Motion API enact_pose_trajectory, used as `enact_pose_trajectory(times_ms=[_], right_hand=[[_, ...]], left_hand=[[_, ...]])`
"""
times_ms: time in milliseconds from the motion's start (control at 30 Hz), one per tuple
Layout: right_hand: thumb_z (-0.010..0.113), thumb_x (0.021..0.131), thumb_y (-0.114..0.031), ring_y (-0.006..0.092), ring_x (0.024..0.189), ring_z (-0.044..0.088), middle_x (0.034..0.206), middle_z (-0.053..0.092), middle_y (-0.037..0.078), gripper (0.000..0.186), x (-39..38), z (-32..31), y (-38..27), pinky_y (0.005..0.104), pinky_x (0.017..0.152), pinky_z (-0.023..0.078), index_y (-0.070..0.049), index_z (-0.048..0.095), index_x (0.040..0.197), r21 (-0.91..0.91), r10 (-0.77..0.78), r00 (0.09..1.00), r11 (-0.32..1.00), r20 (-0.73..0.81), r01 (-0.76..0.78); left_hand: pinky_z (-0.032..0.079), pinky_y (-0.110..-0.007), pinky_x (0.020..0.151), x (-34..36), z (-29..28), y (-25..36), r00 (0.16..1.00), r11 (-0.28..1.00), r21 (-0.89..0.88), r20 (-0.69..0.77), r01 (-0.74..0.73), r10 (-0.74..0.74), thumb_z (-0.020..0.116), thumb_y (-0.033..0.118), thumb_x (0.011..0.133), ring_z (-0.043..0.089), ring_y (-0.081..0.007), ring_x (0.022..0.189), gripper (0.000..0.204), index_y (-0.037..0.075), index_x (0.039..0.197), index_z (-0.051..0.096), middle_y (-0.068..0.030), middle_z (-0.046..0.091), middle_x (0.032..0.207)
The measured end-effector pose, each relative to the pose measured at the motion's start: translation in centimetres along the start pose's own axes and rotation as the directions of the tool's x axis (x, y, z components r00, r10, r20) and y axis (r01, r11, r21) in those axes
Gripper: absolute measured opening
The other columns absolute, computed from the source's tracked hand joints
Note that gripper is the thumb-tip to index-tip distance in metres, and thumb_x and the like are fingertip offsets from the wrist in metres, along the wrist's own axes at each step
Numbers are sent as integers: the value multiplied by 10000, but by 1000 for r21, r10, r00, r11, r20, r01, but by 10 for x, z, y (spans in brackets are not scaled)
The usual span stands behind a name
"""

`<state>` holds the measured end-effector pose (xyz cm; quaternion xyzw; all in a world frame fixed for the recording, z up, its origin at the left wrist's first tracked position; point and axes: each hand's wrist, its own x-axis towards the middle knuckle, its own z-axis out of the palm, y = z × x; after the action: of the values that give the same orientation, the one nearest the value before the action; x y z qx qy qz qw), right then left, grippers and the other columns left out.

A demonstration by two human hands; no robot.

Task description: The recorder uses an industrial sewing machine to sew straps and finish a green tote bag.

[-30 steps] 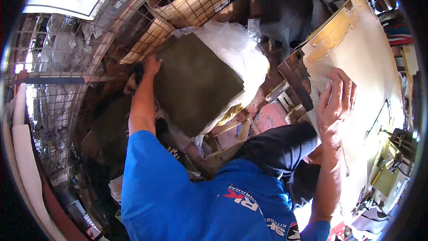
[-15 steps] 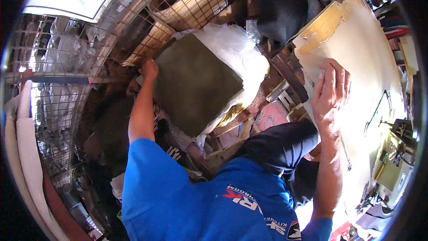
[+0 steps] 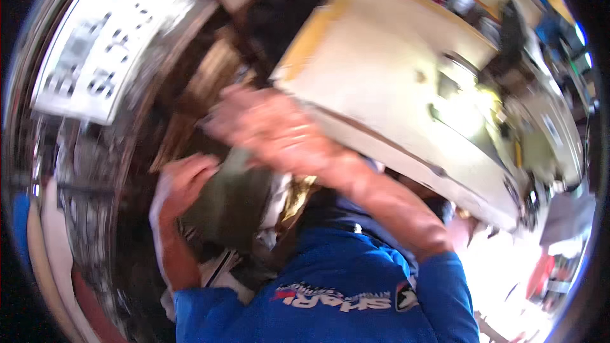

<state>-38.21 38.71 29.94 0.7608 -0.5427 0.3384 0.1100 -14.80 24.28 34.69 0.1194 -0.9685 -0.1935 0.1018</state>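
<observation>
A dark green, flat square piece (image 3: pixel 222 213) lies in front of me at the left, its far part covered by my arms. My left hand (image 3: pixel 185 181) is at its far left edge, fingers curled closed on it. My right hand (image 3: pixel 257 124) reaches across from the right and hangs over the far side of the green piece. Motion smears its fingers, so I cannot tell whether it touches anything. Some white plastic wrap (image 3: pixel 274 200) and a yellowish crumpled strip (image 3: pixel 297 200) show along the piece's right side.
A cream tabletop (image 3: pixel 381 95) with a worn yellow edge stands to the right, holding a brightly lit cluster of items. Wire mesh (image 3: pixel 86 216) and a white sign (image 3: pixel 108 44) border the left. Pale rolls (image 3: pixel 57 235) stand at the far left.
My right hand has left the cream tabletop and crossed left to the green piece. My left hand appears lower and nearer my body. The view has swung right and blurred.
</observation>
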Motion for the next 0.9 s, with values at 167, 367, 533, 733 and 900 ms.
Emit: enact_pose_trajectory(times_ms=[167,367,533,733,900], right_hand=[[591,874,-165,351,1001,603,980,634,140,176,12,-20,-45,484,868,454,-47,594,1004,359,293,956,893,-12,-269],[596,921,-83,457,846,599,888,613,238,159,-42,-82,-44,504,709,472,-5,524,1040,600,713,678,626,-180,-499],[563,971,-120,449,798,630,830,618,228,134,-145,-113,-87,458,650,487,-20,516,1048,632,957,177,284,-228,-721],[580,948,-41,269,644,616,736,607,172,158,-228,-87,-157,353,581,461,-3,510,1084,568,984,-134,-43,-119,-822],[599,947,-63,175,600,511,695,553,110,120,-264,-93,-174,318,567,435,0,515,1004,567,982,-182,-125,-45,-814]], left_hand=[[471,-418,620,50,-81,55,975,942,280,-64,-185,211,714,21,760,608,-353,691,134,-9,848,618,-161,616,761],[464,-384,656,235,-62,117,596,386,678,96,-626,798,744,244,792,565,-291,729,265,20,878,633,-93,597,800],[467,-440,919,312,89,213,124,40,403,183,-914,975,739,318,756,573,-265,1012,362,61,997,655,-65,612,957],[322,-555,1098,244,187,209,658,657,61,-8,-751,753,749,204,796,381,-382,1341,610,27,1330,513,-161,455,1367],[267,-583,1116,205,184,180,848,845,84,92,-528,521,674,274,875,301,-432,1401,549,29,1342,522,-180,405,1452]])
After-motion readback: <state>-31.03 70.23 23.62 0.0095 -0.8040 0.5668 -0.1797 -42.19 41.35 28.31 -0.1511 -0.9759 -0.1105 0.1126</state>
